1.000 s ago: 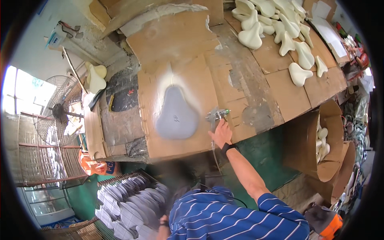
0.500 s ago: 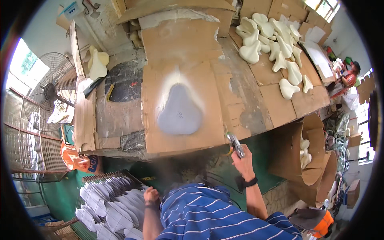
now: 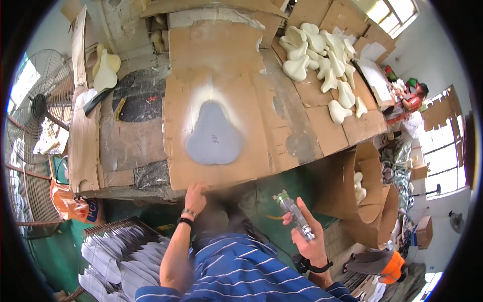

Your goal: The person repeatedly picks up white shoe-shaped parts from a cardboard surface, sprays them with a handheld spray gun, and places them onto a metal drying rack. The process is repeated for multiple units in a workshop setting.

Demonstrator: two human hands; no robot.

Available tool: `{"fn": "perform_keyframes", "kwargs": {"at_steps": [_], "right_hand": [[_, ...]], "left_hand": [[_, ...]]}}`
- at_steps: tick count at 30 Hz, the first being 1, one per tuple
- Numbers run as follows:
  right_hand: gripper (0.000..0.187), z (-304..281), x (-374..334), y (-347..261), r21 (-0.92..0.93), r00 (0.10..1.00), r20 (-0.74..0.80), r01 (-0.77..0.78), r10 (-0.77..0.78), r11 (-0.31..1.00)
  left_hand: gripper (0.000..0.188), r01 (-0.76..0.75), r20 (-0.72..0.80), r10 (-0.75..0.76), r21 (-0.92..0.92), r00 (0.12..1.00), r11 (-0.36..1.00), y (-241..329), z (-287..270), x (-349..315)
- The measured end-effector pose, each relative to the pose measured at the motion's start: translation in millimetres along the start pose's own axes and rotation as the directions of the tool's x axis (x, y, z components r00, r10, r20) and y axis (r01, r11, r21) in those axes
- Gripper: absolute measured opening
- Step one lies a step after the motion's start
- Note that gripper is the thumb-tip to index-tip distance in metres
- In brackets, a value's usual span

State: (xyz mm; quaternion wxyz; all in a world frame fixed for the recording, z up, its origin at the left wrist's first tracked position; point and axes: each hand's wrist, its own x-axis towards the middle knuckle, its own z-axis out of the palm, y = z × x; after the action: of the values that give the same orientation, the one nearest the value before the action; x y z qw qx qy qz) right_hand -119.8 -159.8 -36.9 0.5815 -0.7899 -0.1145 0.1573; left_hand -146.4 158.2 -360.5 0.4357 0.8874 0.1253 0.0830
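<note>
A grey bicycle-saddle-shaped pad [image 3: 214, 133] with a small dark mark lies flat on the cardboard sheet [image 3: 251, 121], narrow end away from me. Pale overspray rings its narrow end. My right hand [image 3: 313, 244] is wrapped round a metal spray gun [image 3: 296, 214], held off the front edge of the table at the right. At the cardboard's front edge, just short of the pad's wide end, is my left hand [image 3: 194, 199]. Its fingers are too blurred and tucked to show whether they grip the edge.
Cream saddle-shaped foams [image 3: 334, 60] pile up at the table's back right; others [image 3: 105, 73] sit at the left. A wire rack [image 3: 126, 251] of grey pads stands lower left, cardboard boxes [image 3: 370, 201] lower right. A fan [image 3: 40, 105] is far left; a person [image 3: 412, 98] is far right.
My left hand has risen from beside my body to the table's front edge. The spray gun has dropped toward me, away from the table, still in my right hand. The view has shifted rightward.
</note>
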Motion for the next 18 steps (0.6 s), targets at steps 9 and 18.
{"fn": "perform_keyframes", "kwargs": {"at_steps": [9,18], "right_hand": [[0.076,-6,26,13,-0.011,0.995,0.054,-0.088,0.088,0.996],[0.061,-22,70,10,-0.204,0.991,0.136,0.027,0.001,0.979]], "left_hand": [[0.038,-0.252,0.120,0.240,0.098,0.963,0.963,32,70,105],[0.028,0.163,0.011,-0.335,-0.889,0.942,0.428,-1,74,133]]}}
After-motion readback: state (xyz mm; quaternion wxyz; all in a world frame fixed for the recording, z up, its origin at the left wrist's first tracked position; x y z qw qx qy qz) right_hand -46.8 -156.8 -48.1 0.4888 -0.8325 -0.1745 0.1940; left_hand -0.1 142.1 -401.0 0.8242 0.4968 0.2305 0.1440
